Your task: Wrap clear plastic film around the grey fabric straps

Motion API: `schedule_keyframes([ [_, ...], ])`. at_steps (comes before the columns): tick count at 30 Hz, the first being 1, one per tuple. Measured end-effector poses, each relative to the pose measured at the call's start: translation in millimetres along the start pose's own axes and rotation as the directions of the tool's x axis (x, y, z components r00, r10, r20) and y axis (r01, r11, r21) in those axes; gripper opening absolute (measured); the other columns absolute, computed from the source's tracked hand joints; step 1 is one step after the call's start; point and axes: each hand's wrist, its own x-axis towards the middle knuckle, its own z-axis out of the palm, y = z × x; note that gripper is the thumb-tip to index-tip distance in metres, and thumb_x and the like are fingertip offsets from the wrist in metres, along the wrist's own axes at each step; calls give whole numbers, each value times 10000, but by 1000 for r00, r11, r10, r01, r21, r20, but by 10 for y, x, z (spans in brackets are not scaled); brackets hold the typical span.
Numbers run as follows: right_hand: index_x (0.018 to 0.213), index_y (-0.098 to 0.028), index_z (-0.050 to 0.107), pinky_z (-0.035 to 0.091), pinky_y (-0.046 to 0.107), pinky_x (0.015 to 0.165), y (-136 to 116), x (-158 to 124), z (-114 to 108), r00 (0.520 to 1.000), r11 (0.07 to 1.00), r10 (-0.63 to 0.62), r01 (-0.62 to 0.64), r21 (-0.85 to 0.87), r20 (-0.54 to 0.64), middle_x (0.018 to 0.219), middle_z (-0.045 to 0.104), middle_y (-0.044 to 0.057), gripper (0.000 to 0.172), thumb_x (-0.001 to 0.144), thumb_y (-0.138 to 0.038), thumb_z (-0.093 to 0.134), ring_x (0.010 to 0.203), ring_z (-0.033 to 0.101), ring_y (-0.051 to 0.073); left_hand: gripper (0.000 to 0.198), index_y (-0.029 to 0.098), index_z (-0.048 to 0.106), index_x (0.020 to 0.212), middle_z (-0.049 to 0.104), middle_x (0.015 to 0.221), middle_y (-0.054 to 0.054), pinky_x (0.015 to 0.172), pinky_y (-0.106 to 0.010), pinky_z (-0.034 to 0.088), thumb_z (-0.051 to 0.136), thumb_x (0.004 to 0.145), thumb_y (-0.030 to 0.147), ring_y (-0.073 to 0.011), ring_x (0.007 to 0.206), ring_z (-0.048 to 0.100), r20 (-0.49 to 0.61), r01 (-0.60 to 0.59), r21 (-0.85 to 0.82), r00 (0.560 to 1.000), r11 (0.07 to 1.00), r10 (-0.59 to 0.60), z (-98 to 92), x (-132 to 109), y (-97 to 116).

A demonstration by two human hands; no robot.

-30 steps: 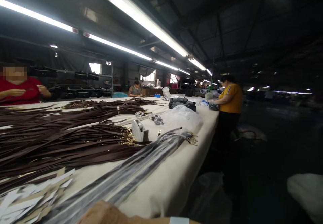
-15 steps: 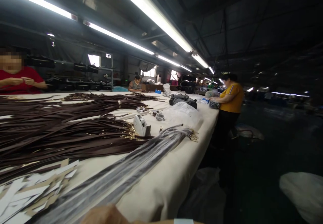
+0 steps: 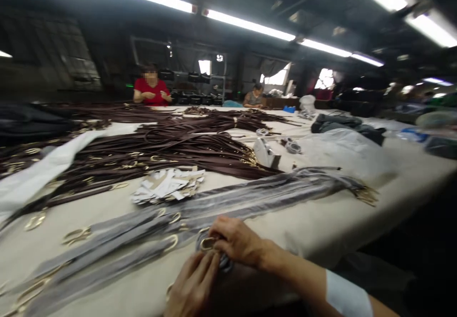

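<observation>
Long cloth-covered table (image 3: 321, 226) being occupied by brown straps (image 3: 171, 145) and plastic-wrapped straps (image 3: 250, 198). At near edge, wrapped strap end with gold ring (image 3: 207, 243) being pinched by right hand (image 3: 237, 241); left hand (image 3: 191, 286) being pressed against it, grip unclear. Wrapping step judged under way; steady hold on ring being required next.

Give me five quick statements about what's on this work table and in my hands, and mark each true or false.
1. The right hand grips a gold ring buckle. True.
2. The left hand is raised high above the table. False: it lies low beside the buckle.
3. Brown straps lie piled across the table. True.
4. The paper slips are stacked on the floor. False: they lie on the table.
5. A person in red sits at the far side. True.
</observation>
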Motion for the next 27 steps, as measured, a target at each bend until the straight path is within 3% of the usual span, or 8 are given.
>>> schedule_keyframes([
  [4,832,-186,676,466,285,827,3,0,-10,996,983,93,-93,-157,-4,892,638,16,101,784,-121,737,890,575,177,368,131,614,1228,681,1105,-113,913,-339,519,308,1035,198,-219,1002,593,49,47,29,998,998,-49,92,25,33],
  [7,784,-191,671,445,329,798,-17,-59,33,998,939,44,-28,-343,39,844,653,28,77,847,-209,711,874,564,211,346,197,647,1151,675,1063,-84,810,-360,497,323,1031,209,-227,932,586,-9,99,60,995,993,-99,69,87,58],
  [10,772,-183,667,419,312,706,-34,-87,29,992,897,-28,80,-435,125,845,670,39,94,865,-170,676,815,573,206,260,224,662,1113,675,1023,-65,722,-341,480,431,1000,188,-217,838,581,19,119,48,993,992,-120,35,137,45],
  [15,773,-177,698,390,308,669,-72,37,-67,963,893,-29,146,-426,269,834,696,52,97,865,-170,669,783,604,210,167,249,706,1015,658,983,-24,750,-273,516,679,869,172,-186,875,617,189,288,-327,953,900,-237,-52,203,-111],
  [19,725,-198,712,370,303,648,-97,143,-126,960,927,107,-2,-375,258,787,696,51,87,812,-210,711,744,614,214,324,258,696,1090,637,1101,-21,876,-250,518,679,830,64,-156,987,623,313,367,-510,921,778,-230,-93,197,-250],
  [22,705,-202,697,370,299,657,-86,180,-94,969,928,191,-125,-351,160,776,680,48,129,831,-217,675,741,608,205,227,214,687,1018,625,1155,-51,881,-279,521,666,840,76,-183,1025,610,267,320,-450,939,834,-216,-58,172,-276],
  [25,801,-196,670,379,284,668,-24,190,-8,965,933,258,-235,-273,53,837,666,30,17,815,-200,661,767,589,179,111,222,676,987,614,1219,-68,875,-362,507,681,880,194,-236,1038,589,157,241,-233,965,942,-208,-19,165,-237],
  [27,835,-190,640,380,262,642,32,194,36,954,940,300,-292,-177,20,814,649,2,80,767,-182,682,733,570,153,63,227,663,964,650,1121,-48,827,-374,489,668,901,231,-238,971,587,123,212,-111,972,971,-198,4,173,-185],
])
